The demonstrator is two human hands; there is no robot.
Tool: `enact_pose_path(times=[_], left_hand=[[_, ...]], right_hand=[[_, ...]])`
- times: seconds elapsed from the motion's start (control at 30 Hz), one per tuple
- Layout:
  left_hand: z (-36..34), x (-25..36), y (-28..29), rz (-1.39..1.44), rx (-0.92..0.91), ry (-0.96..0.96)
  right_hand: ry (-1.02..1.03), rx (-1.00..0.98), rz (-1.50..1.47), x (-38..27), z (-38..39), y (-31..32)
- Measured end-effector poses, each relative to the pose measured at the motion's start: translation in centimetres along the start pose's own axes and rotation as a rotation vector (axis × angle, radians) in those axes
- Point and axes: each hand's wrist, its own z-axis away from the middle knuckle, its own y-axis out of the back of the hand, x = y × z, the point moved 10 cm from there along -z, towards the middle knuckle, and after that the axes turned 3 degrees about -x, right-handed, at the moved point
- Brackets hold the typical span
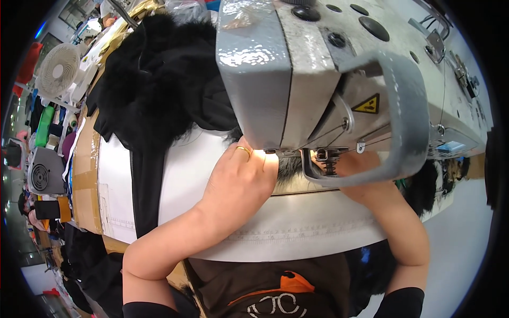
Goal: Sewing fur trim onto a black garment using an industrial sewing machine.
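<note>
A grey and white industrial sewing machine (254, 100) stands over the white work table, its lamp lit at the needle area. My left hand (241, 177), with a gold ring, lies just left of the needle area. Its fingers curl closed on a strip of black fur (289, 168), their tips partly hidden under the machine head. Behind the grey finger guard (405, 116), my right hand (363, 167) rests beside the presser foot, close to the fur. The guard and machine parts hide most of its fingers.
A black fur-trimmed garment (164, 85) spreads over the table's left side, with a long dark zipper strip (144, 185) running toward me. A printed ruler scale (297, 233) follows the table's near edge. At far left are a white fan (59, 70) and cluttered shelves.
</note>
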Motion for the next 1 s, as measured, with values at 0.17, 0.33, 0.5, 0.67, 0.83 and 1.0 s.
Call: enact_pose_path(times=[0.17, 0.33, 0.5, 0.67, 0.83, 1.0], left_hand=[[-0.3, 0.0, 0.3, 0.057, 0.009, -0.017], [-0.1, 0.0, 0.1, -0.053, -0.013, -0.011], [-0.4, 0.0, -0.5, -0.082, -0.027, -0.001], [-0.1, -0.3, -0.3, -0.088, -0.017, 0.011], [-0.4, -0.4, -0.1, -0.061, -0.011, 0.008], [-0.2, -0.8, 0.0, -0.018, -0.006, 0.025]], right_hand=[[-0.014, 0.005, 0.077, 1.6, 1.3, -3.3], [-0.032, -0.06, 0.144, 1.5, 0.7, -3.4], [0.025, 0.273, -0.147, 0.6, 0.4, -1.0], [0.112, 0.122, 0.131, -0.6, 0.0, -0.3], [0.011, 0.341, -0.514, 1.6, 0.5, -0.1], [0.143, 0.186, 0.154, -1.4, 0.0, 0.6]])
